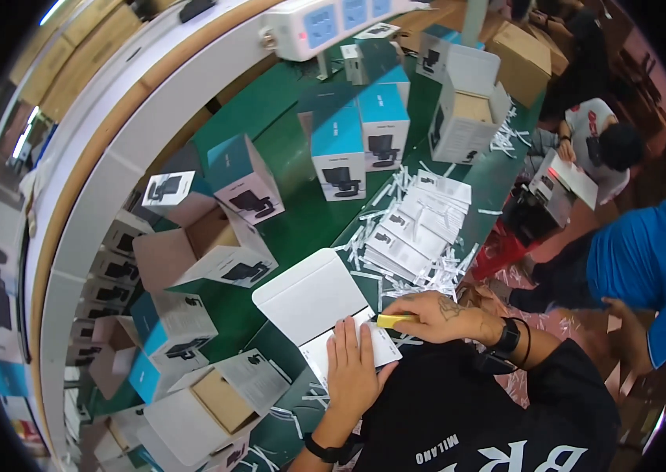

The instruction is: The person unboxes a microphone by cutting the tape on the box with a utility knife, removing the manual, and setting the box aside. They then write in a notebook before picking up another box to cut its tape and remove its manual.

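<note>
Left hand is flat on an open box – right hand just to its right. Leaflet pile sits on the table beyond them, paper strips around it. Printed cartons stand left and further back – power strip behind those, other people off right.

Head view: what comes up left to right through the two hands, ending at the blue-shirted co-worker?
Open box with brown cardboard insert → left hand on a white flap-lid carton → right hand gripping a yellow tool → right-wrist black watch → blue-shirted co-worker.
</note>
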Tool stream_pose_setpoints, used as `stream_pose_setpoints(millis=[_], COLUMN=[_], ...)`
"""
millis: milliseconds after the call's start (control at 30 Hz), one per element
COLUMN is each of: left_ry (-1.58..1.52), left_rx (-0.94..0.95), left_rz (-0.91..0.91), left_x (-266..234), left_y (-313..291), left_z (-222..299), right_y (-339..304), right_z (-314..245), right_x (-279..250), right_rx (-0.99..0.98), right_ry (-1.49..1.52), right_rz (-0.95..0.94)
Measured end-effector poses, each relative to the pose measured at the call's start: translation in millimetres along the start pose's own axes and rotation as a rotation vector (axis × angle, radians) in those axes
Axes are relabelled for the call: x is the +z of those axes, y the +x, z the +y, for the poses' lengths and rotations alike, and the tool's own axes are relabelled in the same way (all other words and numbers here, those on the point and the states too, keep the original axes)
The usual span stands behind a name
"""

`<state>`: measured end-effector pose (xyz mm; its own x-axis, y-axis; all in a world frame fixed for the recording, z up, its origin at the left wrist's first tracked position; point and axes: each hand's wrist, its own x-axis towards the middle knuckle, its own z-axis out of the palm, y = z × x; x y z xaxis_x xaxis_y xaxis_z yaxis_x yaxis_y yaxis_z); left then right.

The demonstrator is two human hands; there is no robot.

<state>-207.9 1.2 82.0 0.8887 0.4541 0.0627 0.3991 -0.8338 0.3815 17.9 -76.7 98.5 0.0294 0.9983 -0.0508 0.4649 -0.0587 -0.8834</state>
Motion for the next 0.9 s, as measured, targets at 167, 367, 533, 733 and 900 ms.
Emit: stream_pose_setpoints(millis=[167,367,533,733,900], left_ry=[-0.011,0.023,0.039,0.013,-0.055], left_rx=[-0.081,-0.06,-0.048,-0.067,-0.076], left_rz=[0.105,0.122,0.081,0.093,0.144], left_x=[5,2,2,4,3], left_y=[-9,-9,-6,-5,-27], left_z=[0,-8,-9,-12,-24], right_y=[10,12,19,35,52], right_z=[-11,-7,6,14,-5], right_x=[-14,-17,-14,-12,-5], right_rx=[0.084,0.137,0.332,0.213,-0.273], right_ry=[-0.063,-0.116,0.172,0.122,-0.419], right_rz=[-0.132,-0.156,-0.249,-0.322,-0.205])
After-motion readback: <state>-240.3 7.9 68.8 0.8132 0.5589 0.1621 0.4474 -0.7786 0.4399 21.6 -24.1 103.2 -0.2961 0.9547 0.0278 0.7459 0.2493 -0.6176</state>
